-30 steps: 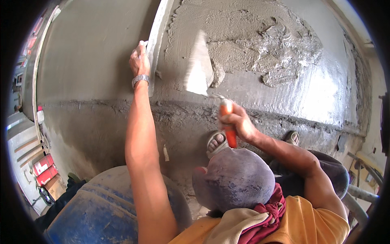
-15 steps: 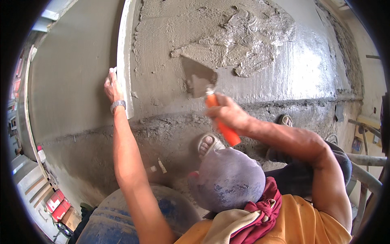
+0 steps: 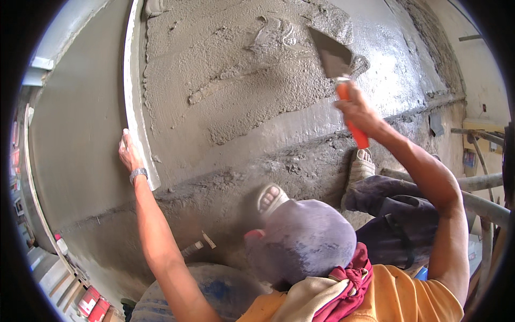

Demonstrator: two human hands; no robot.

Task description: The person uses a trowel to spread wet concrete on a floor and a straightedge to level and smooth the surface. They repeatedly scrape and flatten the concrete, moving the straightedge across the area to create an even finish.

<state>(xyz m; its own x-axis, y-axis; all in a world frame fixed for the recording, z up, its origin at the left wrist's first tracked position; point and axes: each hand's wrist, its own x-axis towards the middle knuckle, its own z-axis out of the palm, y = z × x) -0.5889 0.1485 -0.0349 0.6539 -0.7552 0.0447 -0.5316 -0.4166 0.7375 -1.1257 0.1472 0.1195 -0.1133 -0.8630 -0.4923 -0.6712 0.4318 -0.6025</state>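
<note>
My right hand is wrapped around the orange handle of a pointed trowel. The trowel's dark blade is over the right part of a rough layer of wet mortar on the grey surface. At the left, my left hand, with a watch at the wrist, grips the near end of a long, pale straightedge. This bar runs away from me along the mortar's left border. Smooth grey plaster lies to the left of the bar. Part of the left fingers is hidden at the bar's edge.
Below the mortar runs a rough ledge. Two sandalled feet, one by a grey cap, stand near it. A blue, mortar-stained drum is at the bottom, metal pipes at the right, red boxes at lower left.
The trowel and my right hand have moved up and to the right. Mortar now covers a wider area toward the left and below. The view has shifted; my left hand still holds the straightedge.
</note>
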